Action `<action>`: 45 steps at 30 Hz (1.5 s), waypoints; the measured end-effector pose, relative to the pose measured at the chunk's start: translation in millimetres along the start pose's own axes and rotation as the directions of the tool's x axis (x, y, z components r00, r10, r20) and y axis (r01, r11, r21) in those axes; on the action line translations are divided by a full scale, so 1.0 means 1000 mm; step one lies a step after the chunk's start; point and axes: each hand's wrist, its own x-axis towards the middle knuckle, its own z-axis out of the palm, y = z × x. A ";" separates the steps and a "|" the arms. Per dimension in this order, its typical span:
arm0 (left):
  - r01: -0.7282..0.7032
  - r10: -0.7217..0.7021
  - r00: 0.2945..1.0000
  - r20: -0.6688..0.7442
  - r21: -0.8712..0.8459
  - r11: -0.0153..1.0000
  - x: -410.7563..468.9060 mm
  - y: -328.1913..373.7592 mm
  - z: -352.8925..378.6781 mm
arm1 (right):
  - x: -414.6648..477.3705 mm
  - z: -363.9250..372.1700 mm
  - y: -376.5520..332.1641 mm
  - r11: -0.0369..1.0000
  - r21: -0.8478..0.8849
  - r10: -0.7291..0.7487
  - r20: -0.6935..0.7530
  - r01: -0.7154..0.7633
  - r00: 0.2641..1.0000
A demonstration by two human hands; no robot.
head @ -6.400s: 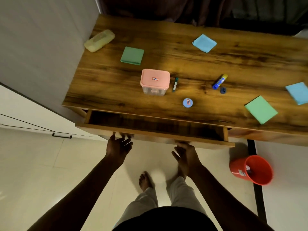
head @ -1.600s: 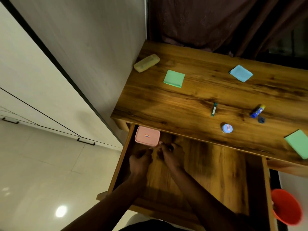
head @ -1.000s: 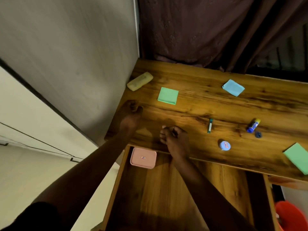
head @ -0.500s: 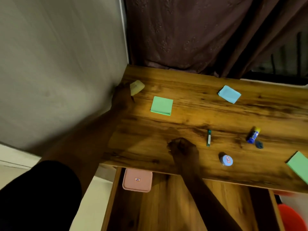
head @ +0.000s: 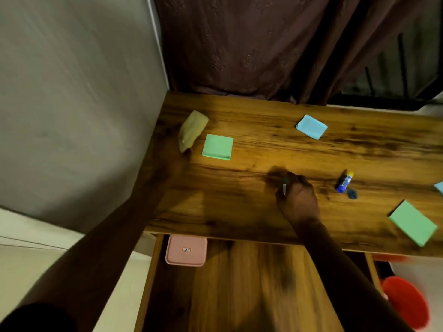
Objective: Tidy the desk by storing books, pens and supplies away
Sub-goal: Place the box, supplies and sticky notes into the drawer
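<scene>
Just the one head cam here (wide-angle), looking steeply down over the desk (head: pixel 263 152) and open drawer (head: pixel 251 283), pretty close up.

Pale yellow case (head: pixel 193 130) tilted at far-left corner of desk (head: pixel 239 207); small teal pen (head: pixel 284 188) mid-surface.

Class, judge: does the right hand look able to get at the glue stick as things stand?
Likely yes: the glue stick lies just right of the right hand, only bare desk between, though that hand holds a small marker.
</scene>
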 end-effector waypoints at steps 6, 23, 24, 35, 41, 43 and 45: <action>0.067 -0.054 0.992 0.112 -0.115 0.991 -0.078 0.026 -0.008 | 0.006 0.007 0.002 0.989 -0.144 0.052 0.153 -0.030 0.987; 0.250 -0.275 0.921 0.276 0.121 0.961 -0.349 0.006 -0.042 | -0.090 0.006 -0.047 0.965 0.251 -0.151 0.268 0.082 0.952; 0.245 -0.283 0.910 0.304 0.157 0.957 -0.361 0.003 -0.041 | -0.108 0.012 -0.049 0.947 0.316 -0.169 0.317 0.064 0.933; 0.219 -0.410 0.774 0.482 0.404 0.888 -0.384 -0.034 -0.002 | -0.217 0.092 -0.059 0.951 0.272 -0.046 0.595 -0.147 0.802; 0.151 -0.391 0.758 0.522 0.443 0.884 -0.379 -0.046 0.007 | -0.220 0.128 -0.075 0.971 0.189 0.013 0.560 -0.144 0.828; 0.122 -0.373 0.747 0.550 0.438 0.891 -0.381 -0.051 0.013 | -0.222 0.138 -0.079 0.972 0.183 0.020 0.552 -0.145 0.834; 0.120 -0.373 0.730 0.573 0.429 0.895 -0.383 -0.054 0.016 | -0.227 0.146 -0.081 0.976 0.173 0.017 0.542 -0.131 0.840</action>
